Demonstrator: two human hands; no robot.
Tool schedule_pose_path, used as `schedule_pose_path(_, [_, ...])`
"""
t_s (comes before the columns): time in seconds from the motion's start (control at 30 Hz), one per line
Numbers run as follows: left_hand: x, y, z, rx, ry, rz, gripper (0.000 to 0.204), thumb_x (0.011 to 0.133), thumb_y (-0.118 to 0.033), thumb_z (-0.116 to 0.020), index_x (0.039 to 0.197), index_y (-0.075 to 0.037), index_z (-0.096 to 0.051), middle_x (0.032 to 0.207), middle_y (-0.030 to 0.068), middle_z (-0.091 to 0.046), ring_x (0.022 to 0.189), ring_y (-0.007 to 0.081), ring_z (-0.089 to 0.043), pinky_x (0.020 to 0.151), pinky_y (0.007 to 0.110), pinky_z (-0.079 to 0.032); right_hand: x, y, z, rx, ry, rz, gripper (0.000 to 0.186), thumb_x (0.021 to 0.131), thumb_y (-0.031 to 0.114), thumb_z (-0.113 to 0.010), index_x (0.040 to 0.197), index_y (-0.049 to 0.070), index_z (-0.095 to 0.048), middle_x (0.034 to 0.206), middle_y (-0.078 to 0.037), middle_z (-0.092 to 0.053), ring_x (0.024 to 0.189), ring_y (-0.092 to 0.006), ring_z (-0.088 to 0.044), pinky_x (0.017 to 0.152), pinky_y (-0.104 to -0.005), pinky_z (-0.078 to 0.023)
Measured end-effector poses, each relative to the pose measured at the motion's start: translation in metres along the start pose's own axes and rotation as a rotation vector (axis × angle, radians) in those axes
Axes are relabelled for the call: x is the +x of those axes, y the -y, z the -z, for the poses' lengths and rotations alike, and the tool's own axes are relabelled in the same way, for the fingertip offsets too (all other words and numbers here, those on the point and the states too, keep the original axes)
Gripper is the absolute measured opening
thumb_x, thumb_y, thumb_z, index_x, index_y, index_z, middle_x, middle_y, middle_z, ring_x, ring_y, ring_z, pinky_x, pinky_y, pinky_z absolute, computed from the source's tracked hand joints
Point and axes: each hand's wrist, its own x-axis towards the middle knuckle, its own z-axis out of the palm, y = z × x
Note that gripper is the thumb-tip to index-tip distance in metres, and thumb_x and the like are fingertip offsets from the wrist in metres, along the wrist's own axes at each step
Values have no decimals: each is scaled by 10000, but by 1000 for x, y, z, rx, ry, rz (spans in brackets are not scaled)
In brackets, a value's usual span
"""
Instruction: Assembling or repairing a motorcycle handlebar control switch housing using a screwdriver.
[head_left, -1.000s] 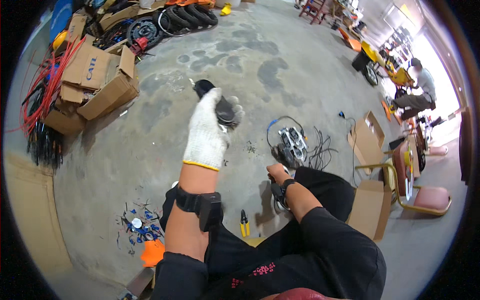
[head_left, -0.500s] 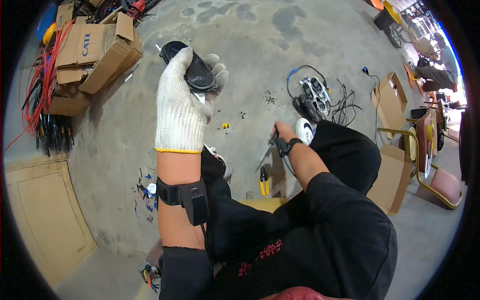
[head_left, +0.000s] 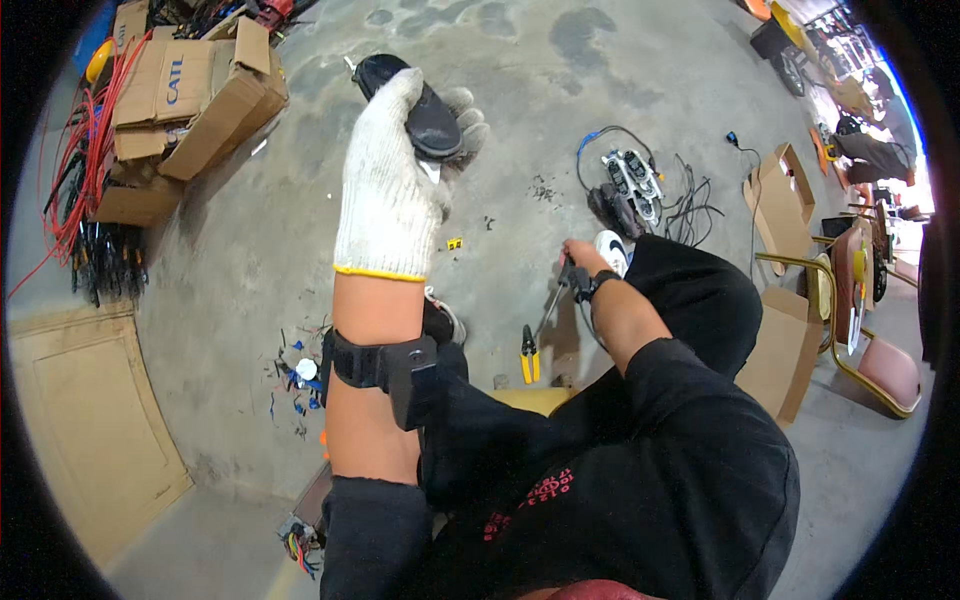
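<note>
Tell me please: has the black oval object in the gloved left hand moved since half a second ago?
Yes, the black oval object has moved, slightly rightward and upward in the view, judged against the cardboard box.

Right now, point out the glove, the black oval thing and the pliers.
Glove (head_left: 384,190): head view, middle of the white knit.
Black oval thing (head_left: 433,125): head view, lower part of its dark face.
Pliers (head_left: 529,353): head view, where the yellow handles meet.
</note>
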Motion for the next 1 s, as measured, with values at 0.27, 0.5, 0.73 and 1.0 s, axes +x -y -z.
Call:
schedule_pose_path(0.27, [-7, 6, -9, 52, 145, -20, 343, 957, -244, -577, 1153, 23, -486, 951, 212, -641, 766, 303, -671, 658, 404, -609, -10, 32, 23, 427, 36, -106, 276, 937, 245, -521, 768, 27, -544, 636, -103, -582, 508, -229, -555, 504, -369, -465])
schedule_pose_path(0.5, [-13, 19, -36, 85, 197, 8, 384, 979, -345, -537, 1203, -34, -503, 984, 189, -643, 820, 301, -660, 708, 422, -590, -79, 225, 69, 562, -70, 103, 216, 908, 179, -613, 990, -18, -584, 870, -109, -640, 548, -164, -551, 473, -327, -461])
schedule_pose_path(0.73, [4, 43, -60, -46, 305, 33, 479, 972, -461, -516, 1264, -81, -506, 1071, 191, -639, 890, 325, -658, 750, 468, -569, -232, 348, 113, 322, 16, 457, 374, 946, 319, -595, 1135, -4, -594, 950, -97, -650, 659, -156, -639, 498, -277, -469])
schedule_pose_path(1.0, [34, 80, -87, -29, 338, -154, 497, 996, -451, -460, 1314, -71, -501, 1139, 167, -637, 991, 302, -645, 859, 451, -544, -256, 338, 104, 509, -110, 704, 523, 934, 353, -625, 1303, -8, -541, 1075, -123, -659, 765, -132, -628, 456, -257, -469])
